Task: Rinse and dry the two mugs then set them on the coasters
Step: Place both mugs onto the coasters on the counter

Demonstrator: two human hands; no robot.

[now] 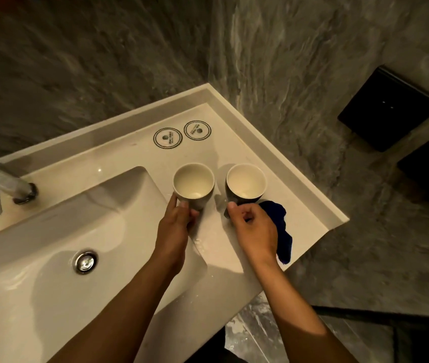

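Both hands grip mugs on the wet counter right of the sink (pixel 50 258), left hand (pixel 175 226) wrapping the white mug (pixel 194 188), right hand (pixel 254 230) pinching the dark mug (pixel 244 189) beside a blue cloth (pixel 282 231), two empty coasters (pixel 167 137) further back.

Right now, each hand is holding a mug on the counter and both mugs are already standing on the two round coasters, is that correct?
Not quite. In the head view the left hand holds the white mug and the right hand the dark mug on the counter, but the two coasters sit bare, farther back toward the wall.
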